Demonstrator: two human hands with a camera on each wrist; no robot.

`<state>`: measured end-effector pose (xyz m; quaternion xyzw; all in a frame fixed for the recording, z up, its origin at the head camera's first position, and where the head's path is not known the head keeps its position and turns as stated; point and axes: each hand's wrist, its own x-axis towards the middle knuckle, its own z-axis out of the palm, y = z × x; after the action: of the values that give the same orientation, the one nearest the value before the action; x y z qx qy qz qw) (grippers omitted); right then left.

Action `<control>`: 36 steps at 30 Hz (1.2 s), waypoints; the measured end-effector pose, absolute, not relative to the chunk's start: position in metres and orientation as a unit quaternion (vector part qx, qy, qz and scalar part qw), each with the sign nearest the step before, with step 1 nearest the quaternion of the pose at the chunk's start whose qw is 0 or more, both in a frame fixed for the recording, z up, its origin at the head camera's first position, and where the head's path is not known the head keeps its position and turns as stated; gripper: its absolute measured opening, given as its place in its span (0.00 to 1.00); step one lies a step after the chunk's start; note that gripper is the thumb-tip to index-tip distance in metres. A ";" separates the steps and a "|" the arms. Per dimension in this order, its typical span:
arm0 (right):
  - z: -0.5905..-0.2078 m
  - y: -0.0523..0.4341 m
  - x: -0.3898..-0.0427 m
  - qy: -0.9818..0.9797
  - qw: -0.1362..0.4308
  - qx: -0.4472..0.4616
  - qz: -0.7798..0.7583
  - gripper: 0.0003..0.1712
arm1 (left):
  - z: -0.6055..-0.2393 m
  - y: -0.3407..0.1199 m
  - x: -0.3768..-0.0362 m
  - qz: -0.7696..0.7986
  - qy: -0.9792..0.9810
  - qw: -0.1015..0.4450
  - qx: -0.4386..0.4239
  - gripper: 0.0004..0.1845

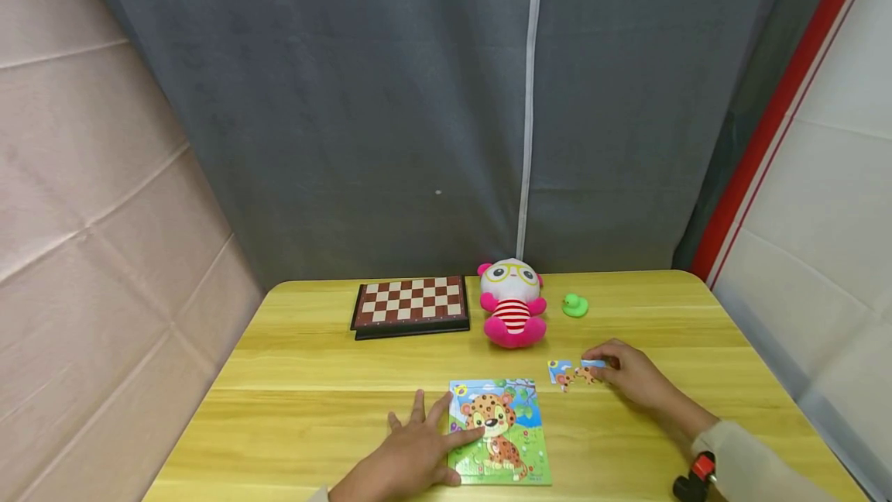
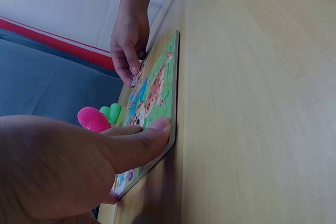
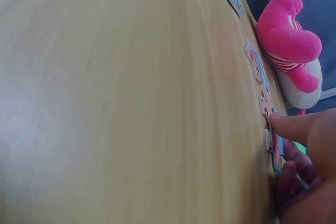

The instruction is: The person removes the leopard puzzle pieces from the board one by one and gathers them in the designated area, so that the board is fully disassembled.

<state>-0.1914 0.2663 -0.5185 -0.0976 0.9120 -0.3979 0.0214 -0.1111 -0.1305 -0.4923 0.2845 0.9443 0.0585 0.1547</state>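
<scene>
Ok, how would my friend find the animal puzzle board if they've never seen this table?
On the yellow table, find the pink-and-white stuffed toy, then look nearer the person. There, the left hand rests on a flat puzzle board. It shows a whole spotted cub on green grass and is much bigger than the loose pieces to its right.

On my feed, curtained-off booth; building around it I can't tell. Grey curtain [image 1: 348, 115] across back, creased pale sheet [image 1: 104, 254] at left, white sheet [image 1: 822, 215] with red band [image 1: 783, 99] at right. Wood-grain table [image 1: 313, 378] bears playthings: chessboard [image 1: 413, 302], plush panda [image 1: 512, 316], toy duck [image 1: 574, 305], leopard jigsaw [image 1: 521, 432].
</scene>
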 end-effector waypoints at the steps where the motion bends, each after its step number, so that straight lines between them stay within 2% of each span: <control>1: -0.519 0.266 -0.191 0.912 0.022 -0.097 -0.398 0.11 | -0.492 -0.130 -0.111 0.058 0.944 0.154 0.285 0.38; 20: -0.522 0.268 -0.191 0.910 0.015 -0.104 -0.401 0.11 | -0.493 -0.130 -0.112 0.057 0.944 0.157 0.283 0.38; 36: -0.518 0.271 -0.194 0.901 0.038 -0.098 -0.422 0.14 | -0.492 -0.129 -0.111 0.055 0.945 0.155 0.282 0.38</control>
<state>-0.1942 0.2710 -0.5180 -0.0981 0.9006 -0.4216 0.0383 -0.1108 -0.1291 -0.4921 0.2822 0.9452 0.0550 0.1549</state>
